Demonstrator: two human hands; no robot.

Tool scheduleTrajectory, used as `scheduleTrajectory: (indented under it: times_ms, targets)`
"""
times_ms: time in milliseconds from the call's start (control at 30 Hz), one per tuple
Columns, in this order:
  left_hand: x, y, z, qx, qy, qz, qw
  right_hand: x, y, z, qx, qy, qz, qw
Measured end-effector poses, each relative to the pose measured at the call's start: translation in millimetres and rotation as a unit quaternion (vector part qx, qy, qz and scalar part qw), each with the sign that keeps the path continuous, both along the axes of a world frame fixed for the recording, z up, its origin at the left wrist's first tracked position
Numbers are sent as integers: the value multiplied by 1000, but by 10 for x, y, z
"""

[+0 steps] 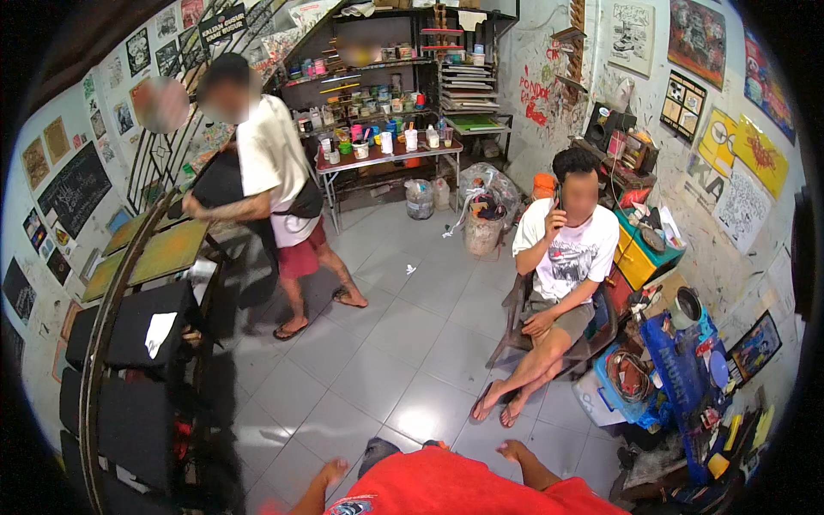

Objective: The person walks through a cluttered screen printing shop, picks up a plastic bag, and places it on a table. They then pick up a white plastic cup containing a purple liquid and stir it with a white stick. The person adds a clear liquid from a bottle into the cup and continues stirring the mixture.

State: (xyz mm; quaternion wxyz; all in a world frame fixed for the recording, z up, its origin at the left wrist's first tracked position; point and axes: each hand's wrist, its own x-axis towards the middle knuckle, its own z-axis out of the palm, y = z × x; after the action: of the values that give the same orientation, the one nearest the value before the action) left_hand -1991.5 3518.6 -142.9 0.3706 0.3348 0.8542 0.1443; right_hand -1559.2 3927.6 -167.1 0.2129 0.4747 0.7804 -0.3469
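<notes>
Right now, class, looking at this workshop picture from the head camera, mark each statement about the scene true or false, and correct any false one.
1. A person in a white shirt sits on a chair and holds one hand up to the ear. True.
2. The standing person wears blue trousers. False: the shorts are red.
3. The metal table at the back carries many jars and cups. True.
4. The floor is covered in green carpet. False: it is pale grey tile.
5. Pictures and posters hang on the right-hand wall. True.
6. The seated person wears boots. False: flip-flops are on the feet.
</notes>
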Motion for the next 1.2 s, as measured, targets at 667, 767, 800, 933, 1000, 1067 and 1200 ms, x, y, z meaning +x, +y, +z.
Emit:
scheduleTrajectory:
  times_ms: [667, 767, 800, 933, 1000, 1067, 1200]
  targets:
    - [-4464, 3989, -667, -158, 2, -3, 987, -3782, 2988, 225, -130, 109, -77, 982]
    - [-5921, 5019, -707, 58, 182, -78, 979, -4147, 3415, -242, -75, 180, -142, 970]
    - [-6008, 5610, -508, 144, 106, 3, 984, -4096, 3575, -419, -30, 190, -166, 967]
    - [-6069, 7398, 572, 280, -32, 68, 957, -4303, 4261, -564, -83, 105, -133, 982]
    - [-6004, 7895, 631, 266, -27, 14, 963, -4480, 4728, -668, -202, 100, -218, 950]
    - [-5989, 8056, 471, 256, 21, -92, 962, -4804, 5411, -724, -130, 72, -148, 978]
    - [-5876, 7555, -227, 18, -9, -223, 975, -5447, 6575, -610, -64, 47, -61, 995]
